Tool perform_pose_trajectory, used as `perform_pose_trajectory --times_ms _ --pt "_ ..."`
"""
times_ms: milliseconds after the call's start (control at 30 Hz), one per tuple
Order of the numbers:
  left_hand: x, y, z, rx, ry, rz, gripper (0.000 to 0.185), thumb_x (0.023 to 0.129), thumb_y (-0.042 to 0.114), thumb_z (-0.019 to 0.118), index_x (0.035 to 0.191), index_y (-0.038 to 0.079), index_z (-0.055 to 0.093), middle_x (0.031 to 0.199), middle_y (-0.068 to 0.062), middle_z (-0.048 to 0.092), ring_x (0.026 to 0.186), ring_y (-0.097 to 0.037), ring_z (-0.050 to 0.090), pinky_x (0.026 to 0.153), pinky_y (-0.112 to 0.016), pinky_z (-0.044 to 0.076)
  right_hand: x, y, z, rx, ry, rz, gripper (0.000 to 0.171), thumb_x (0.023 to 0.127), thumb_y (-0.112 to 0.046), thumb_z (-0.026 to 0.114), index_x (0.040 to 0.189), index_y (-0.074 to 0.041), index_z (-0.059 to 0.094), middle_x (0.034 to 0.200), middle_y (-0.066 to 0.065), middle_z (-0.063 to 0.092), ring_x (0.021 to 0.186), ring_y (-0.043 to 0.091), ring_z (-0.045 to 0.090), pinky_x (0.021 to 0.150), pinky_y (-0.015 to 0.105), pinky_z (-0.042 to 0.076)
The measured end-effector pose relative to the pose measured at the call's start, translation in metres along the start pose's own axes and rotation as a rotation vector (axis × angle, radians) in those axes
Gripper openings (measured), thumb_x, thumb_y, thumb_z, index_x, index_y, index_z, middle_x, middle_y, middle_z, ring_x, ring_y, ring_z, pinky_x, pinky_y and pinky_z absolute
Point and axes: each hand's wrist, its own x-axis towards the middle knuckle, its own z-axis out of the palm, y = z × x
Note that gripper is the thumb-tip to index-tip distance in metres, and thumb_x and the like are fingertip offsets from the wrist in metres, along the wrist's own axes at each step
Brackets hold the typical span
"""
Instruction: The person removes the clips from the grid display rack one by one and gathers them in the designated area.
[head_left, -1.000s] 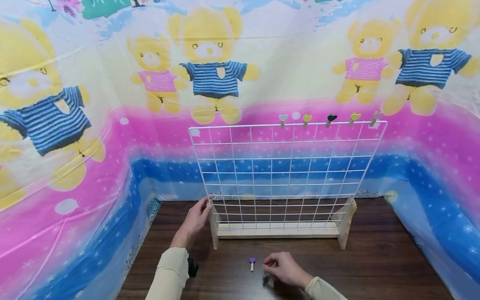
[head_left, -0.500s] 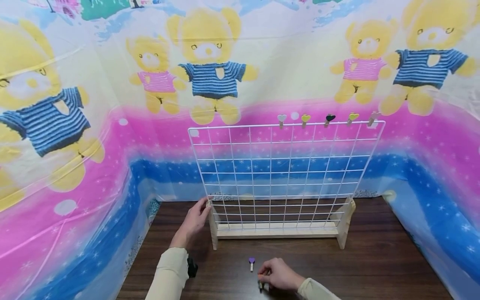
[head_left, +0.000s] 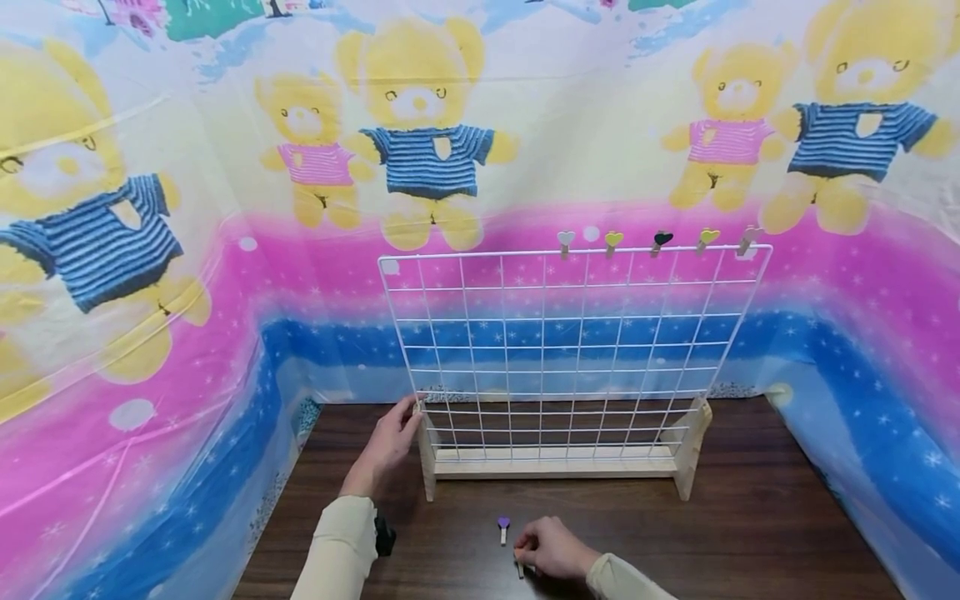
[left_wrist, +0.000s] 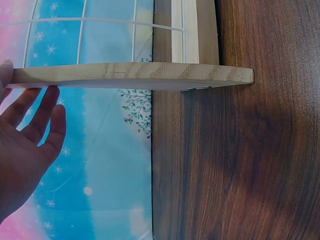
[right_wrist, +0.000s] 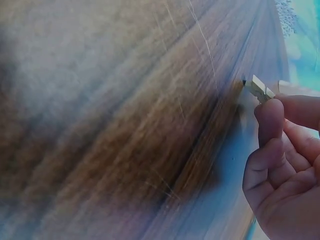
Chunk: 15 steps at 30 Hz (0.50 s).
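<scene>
My right hand is low over the table, thumb and forefinger pinching a small wooden clothespin. Its pale end sticks out past the fingertips, and the rest is hidden by them. Just to its left lies another clothespin with a purple heart. With my left hand I hold the left wooden upright of a white wire grid rack, thumb on one face and fingers on the other. White, yellow, black and pale pink heart clothespins are clipped along the right part of the rack's top wire.
The rack stands on a dark wood-grain table, joined by a pale wooden crossbar at its foot. Behind and on both sides hangs a cloth backdrop printed with teddy bears.
My right hand has shifted slightly left and toward the table's front edge, and a clothespin now shows at its fingertips. The left hand keeps its place on the upright.
</scene>
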Motion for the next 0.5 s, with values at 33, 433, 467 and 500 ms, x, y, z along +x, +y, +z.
perform_pose_trajectory --times_ms 33,433,467,500 --pt "0.0 0.0 0.0 0.0 -0.001 -0.001 0.038 0.102 0.018 0.046 0.14 0.016 0.045 0.127 -0.015 0.055 0.116 -0.029 0.052 0.09 -0.048 0.045 0.001 0.0 -0.001 -0.008 0.003 -0.007 0.001 0.082 -0.005 0.07 0.081 -0.005 0.07 0.064 -0.01 0.062 0.044 0.0 0.051 0.05 0.02 0.047" --pt "-0.001 0.001 0.0 -0.008 0.002 -0.01 0.037 0.102 0.019 0.046 0.139 0.018 0.046 0.127 -0.014 0.055 0.116 -0.029 0.052 0.09 -0.048 0.045 0.011 0.001 -0.01 -0.17 0.019 -0.059 0.007 0.086 -0.007 0.066 0.083 -0.009 0.072 0.064 -0.013 0.058 0.049 -0.001 0.049 0.056 0.019 0.043" --pt "-0.001 0.001 0.0 -0.007 0.003 -0.009 0.037 0.101 0.019 0.046 0.139 0.018 0.046 0.127 -0.014 0.055 0.116 -0.029 0.052 0.09 -0.048 0.045 0.012 0.002 -0.011 -0.179 0.019 -0.06 0.007 0.086 -0.008 0.066 0.083 -0.009 0.072 0.064 -0.013 0.058 0.048 -0.001 0.05 0.056 0.019 0.043" --pt "-0.001 0.0 0.0 -0.007 0.004 -0.009 0.037 0.101 0.019 0.046 0.139 0.018 0.046 0.127 -0.014 0.055 0.116 -0.028 0.052 0.09 -0.048 0.045 0.013 0.003 -0.011 -0.19 0.02 -0.062 0.008 0.086 -0.008 0.066 0.083 -0.008 0.073 0.065 -0.014 0.058 0.049 -0.001 0.05 0.057 0.019 0.044"
